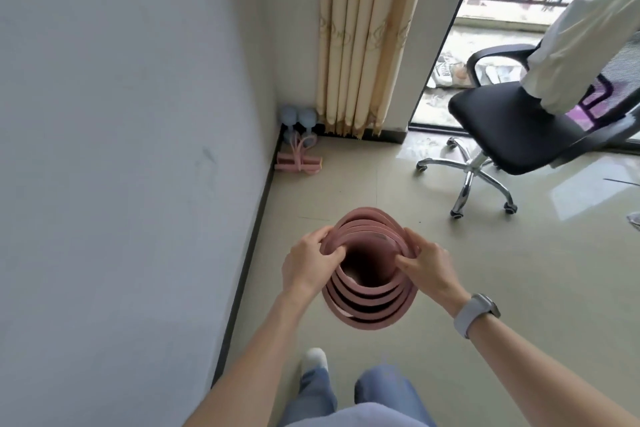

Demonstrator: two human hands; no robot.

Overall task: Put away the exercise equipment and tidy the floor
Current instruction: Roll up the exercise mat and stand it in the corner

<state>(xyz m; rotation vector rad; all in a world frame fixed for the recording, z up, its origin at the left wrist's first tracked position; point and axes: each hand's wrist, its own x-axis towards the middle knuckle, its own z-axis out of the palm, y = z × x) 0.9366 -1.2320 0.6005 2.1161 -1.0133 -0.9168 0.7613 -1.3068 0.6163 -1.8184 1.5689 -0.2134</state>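
Observation:
A rolled pink exercise mat (pixel 370 305) stands on end in front of me, seen from above as loose spiral coils. My left hand (pixel 310 265) grips the coils on the left of its top rim, fingers curled inside. On the right side of the rim my right hand (pixel 427 265) pinches the coils; a grey watch is on that wrist. In the far corner, two light blue dumbbells (pixel 298 118) stand against the wall. A pink pedal resistance band (pixel 299 158) lies on the floor just before them.
The white wall (pixel 138 149) with a dark skirting board runs along my left. A black swivel chair (pixel 512 128) on a chrome base stands at right, with a person's pale sleeve over it. Beige curtains (pixel 367 38) hang beside an open balcony door. Glossy tile floor (pixel 450 288) surrounds the mat.

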